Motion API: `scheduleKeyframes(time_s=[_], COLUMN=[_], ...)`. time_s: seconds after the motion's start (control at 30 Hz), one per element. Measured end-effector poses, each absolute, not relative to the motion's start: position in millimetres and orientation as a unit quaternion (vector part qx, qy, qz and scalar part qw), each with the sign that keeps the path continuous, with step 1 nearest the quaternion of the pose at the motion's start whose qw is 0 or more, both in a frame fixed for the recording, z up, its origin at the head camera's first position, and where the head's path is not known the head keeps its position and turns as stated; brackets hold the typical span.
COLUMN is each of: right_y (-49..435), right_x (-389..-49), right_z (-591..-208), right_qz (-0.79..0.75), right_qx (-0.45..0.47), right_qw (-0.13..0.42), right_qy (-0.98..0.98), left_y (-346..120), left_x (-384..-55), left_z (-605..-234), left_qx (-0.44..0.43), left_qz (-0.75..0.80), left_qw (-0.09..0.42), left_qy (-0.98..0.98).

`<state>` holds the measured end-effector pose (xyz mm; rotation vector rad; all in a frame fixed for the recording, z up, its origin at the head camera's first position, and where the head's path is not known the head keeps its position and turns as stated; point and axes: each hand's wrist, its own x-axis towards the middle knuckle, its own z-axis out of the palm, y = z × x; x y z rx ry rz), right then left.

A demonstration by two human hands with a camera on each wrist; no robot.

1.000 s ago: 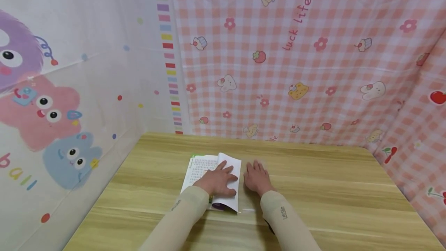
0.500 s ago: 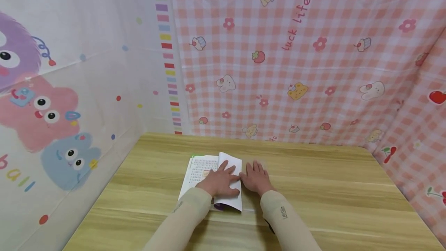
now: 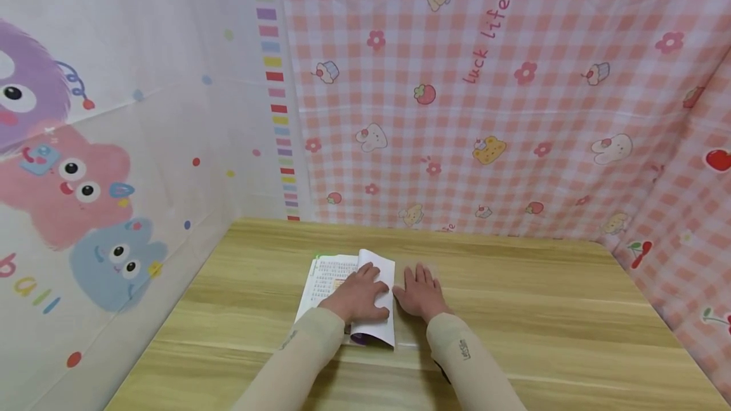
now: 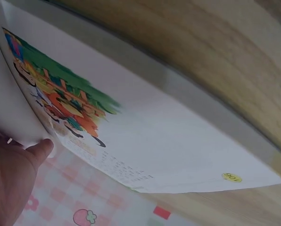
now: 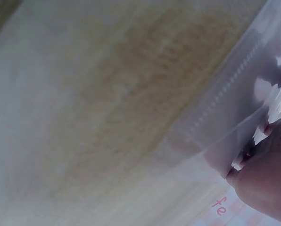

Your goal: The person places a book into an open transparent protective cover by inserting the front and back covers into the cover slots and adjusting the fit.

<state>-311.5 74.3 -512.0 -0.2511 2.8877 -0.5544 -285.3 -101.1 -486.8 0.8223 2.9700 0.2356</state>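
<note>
An open book (image 3: 313, 287) lies on the table, its left page printed with text. My left hand (image 3: 360, 295) rests with spread fingers on a blank white leaf (image 3: 387, 332), whose near edge curls up. Beneath that curl, the left wrist view shows a page (image 4: 154, 122) with a coloured picture and a yellow number mark; the left thumb is by the leaf. To the right of the book, my right hand (image 3: 424, 293) lies with extended fingers, its thumb close to the leaf's edge. A clear plastic sheet (image 5: 225, 99) shows under it in the right wrist view.
The wood-grain table (image 3: 531, 316) spreads to both sides of the book. A pink checked cloth (image 3: 457, 113) hangs behind it, and a white cloth (image 3: 217, 132) with cartoon figures hangs at the left.
My right thumb has moved left, out to the edge of the white leaf. My left hand has shifted only slightly and stays on the leaf.
</note>
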Motion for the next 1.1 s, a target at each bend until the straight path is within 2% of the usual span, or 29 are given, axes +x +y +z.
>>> scheduleKeyframes(time_s=[0.5,0.9,1.1], right_y=[75,69,71], right_x=[-320,-305,-304], right_z=[-527,-498,-498], right_qz=[-0.176,-0.179,-0.180], right_qx=[-0.086,-0.085,-0.091], right_qw=[0.096,0.105,0.107], right_qy=[0.976,0.975,0.974], left_y=[-109,-109,-109], left_x=[-287,-288,-285], left_z=[-484,-481,-477], left_qx=[0.252,0.253,0.263], left_qz=[0.090,0.084,0.092], left_qw=[0.063,0.064,0.065], left_qy=[0.962,0.962,0.958])
